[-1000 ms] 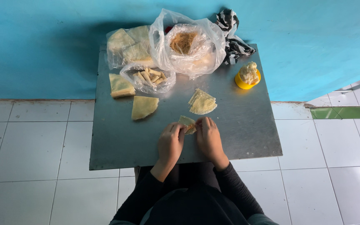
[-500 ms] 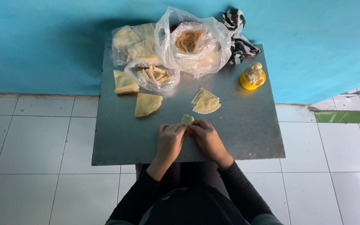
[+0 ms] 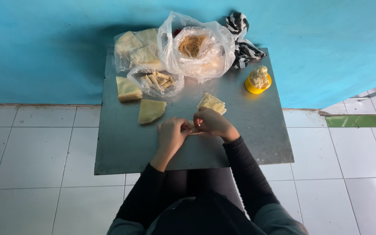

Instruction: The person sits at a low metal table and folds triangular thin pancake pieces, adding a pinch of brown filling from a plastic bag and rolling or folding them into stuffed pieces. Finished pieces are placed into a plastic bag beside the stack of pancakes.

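Pale pastry wrapper (image 3: 193, 129) sits pinched between both hands at the middle of the grey metal table (image 3: 122, 148), and only a sliver of it shows. The left hand (image 3: 172, 136) and right hand (image 3: 214, 123) are both curled closed on it, fingertips meeting. Half a second ago the hands lay a little lower and a corner of the wrapper stood free above them; now the fingers cover that corner. Whether the wrapper is folded or rolled cannot be told.

Just beyond the right hand lies a small stack of triangular wrappers (image 3: 212, 103). Farther left are a single folded sheet (image 3: 151, 110) and a thicker stack of sheets (image 3: 127, 88), none of which have moved. At the far edge a clear bag of finished rolls (image 3: 156, 81), a bag of wrappers (image 3: 133, 48) and a large bag of brownish filling (image 3: 194, 47) crowd together; their contents blur behind the plastic. A yellow dish (image 3: 257, 82) with a pale lump stands well apart at the right, near a black-and-white cloth (image 3: 242, 41).
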Demonstrator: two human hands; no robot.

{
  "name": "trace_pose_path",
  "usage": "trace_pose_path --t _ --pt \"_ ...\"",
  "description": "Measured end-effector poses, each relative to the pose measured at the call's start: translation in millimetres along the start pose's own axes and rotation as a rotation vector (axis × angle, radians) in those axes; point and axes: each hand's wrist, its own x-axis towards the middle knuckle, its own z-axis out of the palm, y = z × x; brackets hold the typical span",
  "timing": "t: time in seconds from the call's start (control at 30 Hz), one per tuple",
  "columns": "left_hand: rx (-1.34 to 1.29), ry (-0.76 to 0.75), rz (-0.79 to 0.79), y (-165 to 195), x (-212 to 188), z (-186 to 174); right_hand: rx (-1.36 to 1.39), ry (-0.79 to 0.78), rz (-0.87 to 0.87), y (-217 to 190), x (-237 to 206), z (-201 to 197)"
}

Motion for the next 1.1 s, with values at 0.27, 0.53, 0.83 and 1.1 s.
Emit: trace_pose_path --t 0.27,0.53,0.83,1.1 --pt "0.321 0.209 0.459 -12.8 -18.1 10.9 -0.107 0.429 -0.237 -0.1 -44.4 29.8" --pt "0.098 0.157 0.001 -2.5 -4.5 4.6 0.013 0.363 0.146 -4.4 -26.0 26.0" --pt "0.278 0.241 0.002 -0.6 -11.6 19.0 -0.111 0.468 0.074 1.2 -27.3 36.7" --pt "0.267 0.285 0.068 -4.4 -11.8 17.3 -0.116 0.471 0.02 3.3 -28.3 32.4"
